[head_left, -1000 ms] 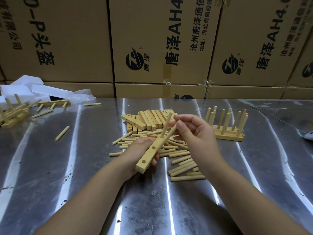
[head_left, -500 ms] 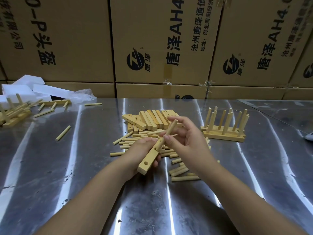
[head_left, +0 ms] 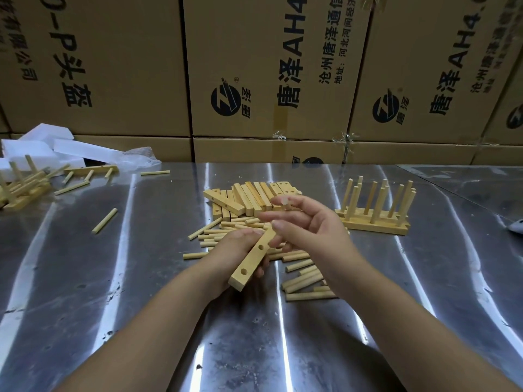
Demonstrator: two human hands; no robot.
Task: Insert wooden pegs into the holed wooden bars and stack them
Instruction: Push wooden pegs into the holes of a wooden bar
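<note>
- Head view: the left hand point(head_left: 235, 250) grips a holed wooden bar point(head_left: 252, 261), held tilted above the table point(head_left: 141, 278); its two near holes are empty.
- The right hand point(head_left: 311, 230) pinches a wooden peg point(head_left: 283, 203) between thumb and fingers point(head_left: 300, 202) at the bar's far end. Blur hides whether the tip is in a hole.
- Judged step: seating a peg in this bar, with more holes to fill.
- The next move calls for lining the peg up square with its hole and pressing it in while the left hand braces the bar.
- Loose pegs point(head_left: 302, 274) lie under the hands, and finished pegged bars point(head_left: 373, 224) stand to the right.
</note>
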